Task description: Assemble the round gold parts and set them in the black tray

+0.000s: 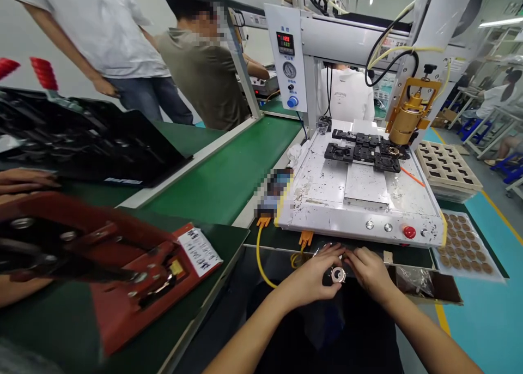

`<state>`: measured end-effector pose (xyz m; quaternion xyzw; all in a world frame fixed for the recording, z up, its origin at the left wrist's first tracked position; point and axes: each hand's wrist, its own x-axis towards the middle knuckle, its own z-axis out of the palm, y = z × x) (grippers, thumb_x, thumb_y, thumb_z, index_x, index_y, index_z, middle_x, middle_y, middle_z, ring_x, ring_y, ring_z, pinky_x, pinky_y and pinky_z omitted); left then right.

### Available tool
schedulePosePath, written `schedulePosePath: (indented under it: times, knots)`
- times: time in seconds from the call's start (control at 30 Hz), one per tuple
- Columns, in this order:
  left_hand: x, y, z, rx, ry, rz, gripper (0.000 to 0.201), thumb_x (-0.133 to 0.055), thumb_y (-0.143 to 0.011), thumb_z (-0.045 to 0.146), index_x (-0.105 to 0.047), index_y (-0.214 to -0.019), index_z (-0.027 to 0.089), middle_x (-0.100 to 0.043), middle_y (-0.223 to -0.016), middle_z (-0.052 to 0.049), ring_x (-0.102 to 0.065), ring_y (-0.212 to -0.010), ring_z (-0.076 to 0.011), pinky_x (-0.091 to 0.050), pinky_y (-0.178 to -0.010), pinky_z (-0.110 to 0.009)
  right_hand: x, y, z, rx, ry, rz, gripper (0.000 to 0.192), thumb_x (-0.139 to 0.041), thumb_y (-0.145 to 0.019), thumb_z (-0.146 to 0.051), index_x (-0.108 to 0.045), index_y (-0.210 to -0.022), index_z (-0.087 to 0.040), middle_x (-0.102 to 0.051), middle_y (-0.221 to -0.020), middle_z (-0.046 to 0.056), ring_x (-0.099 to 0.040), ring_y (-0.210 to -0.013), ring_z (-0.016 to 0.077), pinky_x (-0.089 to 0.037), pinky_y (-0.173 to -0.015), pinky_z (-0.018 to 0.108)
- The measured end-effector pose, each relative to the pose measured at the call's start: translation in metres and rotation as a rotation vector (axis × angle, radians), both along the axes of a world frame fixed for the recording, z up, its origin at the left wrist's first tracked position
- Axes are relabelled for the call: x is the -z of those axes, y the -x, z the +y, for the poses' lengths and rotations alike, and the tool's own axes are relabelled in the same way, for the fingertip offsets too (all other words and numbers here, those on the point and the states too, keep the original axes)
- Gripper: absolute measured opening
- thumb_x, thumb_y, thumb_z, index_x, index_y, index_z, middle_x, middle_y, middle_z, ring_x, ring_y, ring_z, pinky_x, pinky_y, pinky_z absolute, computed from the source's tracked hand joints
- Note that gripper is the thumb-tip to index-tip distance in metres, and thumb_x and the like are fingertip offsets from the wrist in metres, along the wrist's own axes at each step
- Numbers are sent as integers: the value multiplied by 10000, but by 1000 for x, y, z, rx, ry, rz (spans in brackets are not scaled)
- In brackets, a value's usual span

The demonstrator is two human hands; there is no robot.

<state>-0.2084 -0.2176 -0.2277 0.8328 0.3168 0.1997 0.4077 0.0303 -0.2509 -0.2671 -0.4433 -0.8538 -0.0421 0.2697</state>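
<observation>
— While both hands meet low in the frame's centre, what sits between them?
— A small round part, pinched by the left hand and steadied by the right hand, fingers narrowed around it, close to the body for control.
— And above?
— The dispensing machine on the counter, a tray of discs at right within reach.

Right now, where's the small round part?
Low centre of the head view: small round part pinched between left hand and right hand, just below the white machine base.
</observation>
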Motion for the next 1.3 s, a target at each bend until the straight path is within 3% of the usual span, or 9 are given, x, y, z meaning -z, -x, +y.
schedulePosePath:
  times: [0.37, 0.5, 0.67, 0.73, 0.83, 0.93, 1.0, 1.1, 1.3]
  knots:
    - [-16, 6, 12, 59, 128, 58, 311, -775, -767, 165, -723, -1063, 242, -593, -1649, -103, -438, -1616, -322, -218, -1390, -514, -4, 1, -35, -140, -291, 164, 258, -510, -1131, -144, -756, -1098, -216, -773, -782, 42, -661, -605, 181, -519, -547, 315]
    - [-19, 9, 12, 37, 165, 56, 320, -769, -771, 169, -723, -1075, 259, -605, -1641, -78, -430, -1620, -339, -258, -1372, -530, -55, -29, -48, 44, -349, 299, 199, -550, -1107, -155, -722, -1092, -254, -784, -851, 48, -744, -758, 211, -607, -699, 340]
    - [-11, 7, 8, 5, 129, 53, 280, -758, -783, 178, -699, -1046, 257, -593, -1650, -92, -412, -1629, -338, -254, -1373, -550, -134, -109, 12, 440, -225, 353, 112, -673, -1054, -280, -754, -1020, -210, -752, -822, 52, -678, -652, 226, -533, -579, 348]
    - [-8, 5, 5, -4, 111, 41, 298, -756, -782, 170, -691, -1059, 259, -585, -1657, -96, -406, -1634, -326, -241, -1379, -549, -153, -135, 39, 490, -158, 318, 232, -686, -1034, -361, -764, -878, -208, -703, -717, 23, -632, -573, 209, -500, -543, 333]
    - [-6, 3, -1, -23, 121, 14, 312, -768, -771, 169, -680, -1055, 262, -587, -1654, -100, -396, -1639, -325, -226, -1382, -554, -166, -141, 49, 545, -156, 284, 269, -706, -991, -446, -786, -952, -192, -709, -871, 76, -694, -806, 284, -568, -752, 422]
    - [-5, -3, -9, -56, 122, -7, 317, -779, -761, 167, -681, -1051, 253, -575, -1662, -122, -384, -1644, -339, -203, -1385, -560, -155, -106, 24, 522, -200, 305, 242, -682, -1025, -408, -743, -1143, -206, -694, -1043, 112, -678, -1010, 325, -552, -929, 493]
    - [-5, -8, -14, -73, 112, -12, 325, -787, -760, 164, -686, -1060, 240, -554, -1676, -143, -385, -1642, -351, -188, -1388, -562, -132, -68, 1, 323, -119, 327, 106, -632, -1070, -300, -721, -1097, -248, -705, -963, 81, -687, -897, 282, -577, -859, 443]
    - [-6, -13, -19, -73, 105, -43, 328, -795, -763, 162, -691, -1065, 240, -607, -1631, -136, -433, -1615, -356, -205, -1386, -551, -84, -13, -16, -12, 109, 291, 254, -498, -1100, -158, -700, -1218, -258, -750, -1083, 113, -729, -994, 280, -617, -885, 420]
    - [-9, 1, -12, -73, 90, -94, 329, -760, -818, 201, -668, -1131, 238, -641, -1589, -141, -530, -1551, -325, -409, -1299, -452, -20, 17, 9, 19, 165, 341, 213, -506, -1064, -104, -662, -1161, -213, -738, -972, 90, -758, -880, 260, -660, -784, 383]
